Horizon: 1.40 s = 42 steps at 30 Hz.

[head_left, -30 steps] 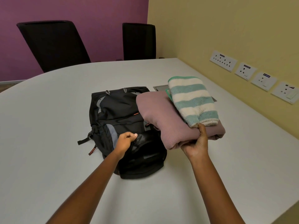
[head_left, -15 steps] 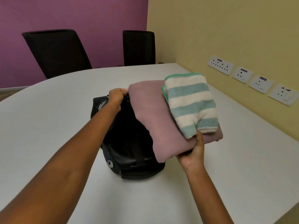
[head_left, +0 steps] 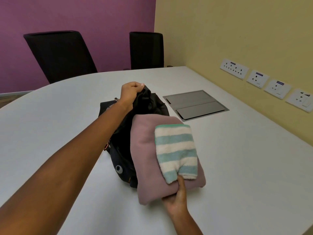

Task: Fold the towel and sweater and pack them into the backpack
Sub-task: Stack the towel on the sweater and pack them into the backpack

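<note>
The fingers (head_left: 181,182) of the right hand (head_left: 176,199) are pinching the near edge of the folded pink sweater (head_left: 145,153) with the striped towel (head_left: 176,150) stacked on it, low in the frame's centre, while the left hand (head_left: 130,92) is gripping the black backpack (head_left: 149,104) by its raised top flap. Both pieces are looking soft and light, likely to sag and unfold, so supporting the stack from beneath seems wise. The bundle is hanging over the bag's mouth, above the white tabletop (head_left: 237,158).

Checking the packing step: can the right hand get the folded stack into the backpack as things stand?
Probably yes. The left hand holds the backpack flap up, the right hand grips the sweater with the towel on top at the opening, nothing between.
</note>
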Each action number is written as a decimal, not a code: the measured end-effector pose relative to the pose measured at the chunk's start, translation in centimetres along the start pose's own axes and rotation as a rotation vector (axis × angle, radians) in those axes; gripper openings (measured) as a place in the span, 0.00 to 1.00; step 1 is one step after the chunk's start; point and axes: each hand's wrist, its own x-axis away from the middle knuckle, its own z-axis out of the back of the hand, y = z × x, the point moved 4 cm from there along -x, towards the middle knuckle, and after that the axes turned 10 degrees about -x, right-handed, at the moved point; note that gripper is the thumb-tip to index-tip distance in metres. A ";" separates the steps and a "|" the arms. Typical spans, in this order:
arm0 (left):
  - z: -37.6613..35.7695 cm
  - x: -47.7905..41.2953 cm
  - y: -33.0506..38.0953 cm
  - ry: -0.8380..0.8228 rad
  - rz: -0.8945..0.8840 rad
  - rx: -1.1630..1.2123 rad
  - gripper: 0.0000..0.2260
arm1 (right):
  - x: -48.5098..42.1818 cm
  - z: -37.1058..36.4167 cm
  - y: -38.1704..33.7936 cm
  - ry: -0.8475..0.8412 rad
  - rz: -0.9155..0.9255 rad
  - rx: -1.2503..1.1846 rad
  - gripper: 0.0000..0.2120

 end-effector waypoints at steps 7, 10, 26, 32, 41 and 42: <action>-0.2 0.2 0.0 -0.045 -0.044 0.032 0.11 | 1.1 2.2 3.4 0.072 -0.064 0.173 0.32; -0.5 1.0 -1.0 -0.114 -0.033 -0.012 0.11 | 1.0 1.0 4.5 0.076 -0.073 0.146 0.39; 3.9 3.0 -1.9 -0.226 -0.191 -0.079 0.10 | -2.8 -1.6 5.5 0.257 0.180 0.189 0.25; 2.9 3.1 -2.1 -0.214 -0.191 -0.095 0.10 | -0.9 -1.3 1.5 0.350 0.424 0.761 0.43; 1.9 3.5 -2.1 -0.141 -0.216 -0.237 0.11 | -1.6 -3.1 1.2 -0.591 1.248 2.451 0.60; 1.8 3.6 -2.1 -0.137 -0.228 -0.275 0.11 | -2.0 -2.9 1.6 -0.668 1.226 2.538 0.61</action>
